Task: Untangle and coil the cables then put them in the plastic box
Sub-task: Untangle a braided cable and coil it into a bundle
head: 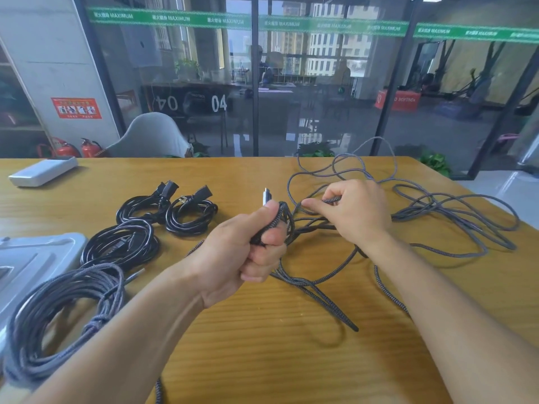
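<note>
Coiling the grey cable [455, 211]: left hand [233, 252] grips loops, right hand [353, 211] pinches a strand; next, feed slack from the right.

Both my forearms come up from the bottom edge here, bare the whole way, no sleeves in sight, no cuffs. My left hand [248, 252] carries no ring, no glove, and the wrist below it has no watch or band. My right hand [350, 211] is the same story: bare fingers, short plain nails where they show, nothing strapped at the wrist, nothing marked on either arm.
</note>
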{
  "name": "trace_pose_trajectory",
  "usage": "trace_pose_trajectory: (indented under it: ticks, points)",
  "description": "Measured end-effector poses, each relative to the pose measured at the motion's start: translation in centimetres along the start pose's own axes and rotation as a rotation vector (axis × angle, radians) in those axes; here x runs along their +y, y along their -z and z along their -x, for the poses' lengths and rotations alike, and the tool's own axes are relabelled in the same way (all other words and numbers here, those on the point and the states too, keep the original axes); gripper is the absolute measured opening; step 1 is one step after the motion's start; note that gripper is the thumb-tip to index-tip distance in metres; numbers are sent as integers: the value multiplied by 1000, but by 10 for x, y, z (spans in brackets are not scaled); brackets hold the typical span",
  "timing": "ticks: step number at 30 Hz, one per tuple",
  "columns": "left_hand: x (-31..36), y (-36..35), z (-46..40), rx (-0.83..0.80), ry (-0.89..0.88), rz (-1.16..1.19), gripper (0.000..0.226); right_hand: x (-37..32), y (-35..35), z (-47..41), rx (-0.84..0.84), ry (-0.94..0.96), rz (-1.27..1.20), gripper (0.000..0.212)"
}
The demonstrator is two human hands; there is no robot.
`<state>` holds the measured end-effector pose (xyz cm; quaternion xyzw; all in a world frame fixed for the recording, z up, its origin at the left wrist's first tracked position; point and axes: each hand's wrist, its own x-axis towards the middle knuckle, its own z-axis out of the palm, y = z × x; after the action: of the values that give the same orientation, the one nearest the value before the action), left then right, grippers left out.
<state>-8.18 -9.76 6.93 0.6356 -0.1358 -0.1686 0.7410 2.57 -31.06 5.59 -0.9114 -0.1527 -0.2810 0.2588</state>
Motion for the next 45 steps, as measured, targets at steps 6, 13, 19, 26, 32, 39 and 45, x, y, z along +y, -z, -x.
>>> trace_pose_trajectory:
  ticks: [6,13,19,26,32,39,45]
  points:
    - [-7,-5,-3,-8,6,-187,51,-6,-1,5,34,-26,155,66]
    - [-16,-4,-8,109,-48,-279,51,-32,13,8,-119,-213,-413,37]
    - [-17,-2,-12,257,-97,-335,51,-45,19,19,-374,-258,-806,28]
    - [-20,3,-18,368,-186,-287,52,-70,12,39,-291,101,-569,25]
    - [-20,10,-15,387,-207,-228,62,-75,5,46,-185,334,-348,24]
    - [-15,6,-10,438,-184,-122,57,-82,2,50,-89,441,-259,31]
    - [-13,12,-10,521,-163,-82,62,-92,0,58,-84,453,-188,39]
